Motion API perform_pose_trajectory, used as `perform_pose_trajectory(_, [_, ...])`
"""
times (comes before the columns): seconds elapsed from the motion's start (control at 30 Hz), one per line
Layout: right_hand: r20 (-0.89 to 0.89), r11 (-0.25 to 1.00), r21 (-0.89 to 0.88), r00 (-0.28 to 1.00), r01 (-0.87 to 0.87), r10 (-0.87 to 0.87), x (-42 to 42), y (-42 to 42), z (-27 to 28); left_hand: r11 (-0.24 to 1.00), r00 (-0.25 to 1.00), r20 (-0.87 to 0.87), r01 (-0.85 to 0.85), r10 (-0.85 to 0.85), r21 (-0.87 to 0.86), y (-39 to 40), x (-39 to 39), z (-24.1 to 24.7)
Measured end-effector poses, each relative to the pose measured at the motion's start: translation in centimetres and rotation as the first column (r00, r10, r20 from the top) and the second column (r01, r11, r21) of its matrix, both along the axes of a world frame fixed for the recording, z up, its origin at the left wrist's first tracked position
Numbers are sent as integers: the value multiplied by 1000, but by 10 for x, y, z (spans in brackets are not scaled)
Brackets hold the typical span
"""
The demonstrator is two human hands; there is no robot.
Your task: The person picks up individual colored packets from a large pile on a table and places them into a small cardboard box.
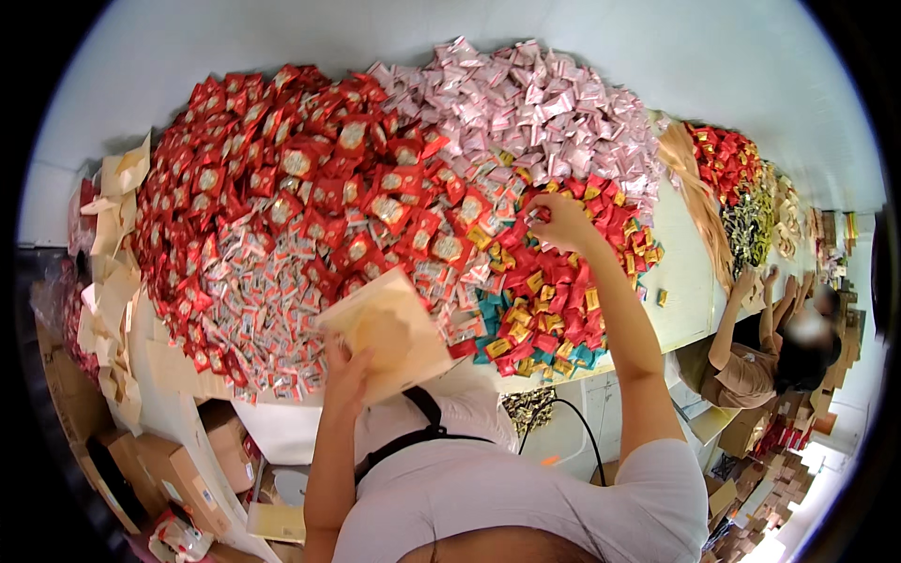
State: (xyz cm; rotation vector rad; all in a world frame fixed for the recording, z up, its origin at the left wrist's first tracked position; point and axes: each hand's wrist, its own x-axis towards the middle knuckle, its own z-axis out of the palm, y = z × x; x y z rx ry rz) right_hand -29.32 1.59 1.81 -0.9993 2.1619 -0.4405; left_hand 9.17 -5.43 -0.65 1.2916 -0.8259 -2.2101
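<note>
In my left hand [346, 373] is an open paper bag [429, 341], tilted, its tan inside showing; I cannot make out its contents. My right hand [559, 224] reaches over the pile of red, yellow and teal wrapped candies [549, 295], fingers bent around a small wrapped piece. Behind that pile lie pink packets [535, 112]. Large red packets [281, 148] fill the back left, and small white-and-red packets [260, 302] are heaped in front of them, left of the bag. A few white-and-red packets lie between the bag and the candy pile.
Paper bags [116, 281] stand along the left side. Brown paper [693, 197] separates these piles from more red and dark-gold candies [750, 225] at right. Co-workers [750, 373] work along the table there. Cardboard boxes [169, 471] sit below left, a black cable [595, 436] below the table edge.
</note>
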Motion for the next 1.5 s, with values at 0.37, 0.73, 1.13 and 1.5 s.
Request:
perform_pose_trajectory(0.37, [-12, 799, -127, 806, -588, 592, 134, 2, 74, 975, 973, -70, 217, -221, -50, 11, -83, 0])
perform_pose_trajectory(0.73, [-76, 874, -359, 944, -326, 321, 155, 5, 61, 965, 966, -66, 241, -249, -104, 18, -71, 5])
perform_pose_trajectory(1.13, [-241, 746, -305, 806, -592, 541, 168, 25, 23, 995, 985, -140, 100, -102, -21, 22, -69, 20])
perform_pose_trajectory(1.5, [-386, 702, -698, 901, -142, -201, 173, 83, 44, 995, 966, -245, 67, -84, -76, 28, -75, -5])
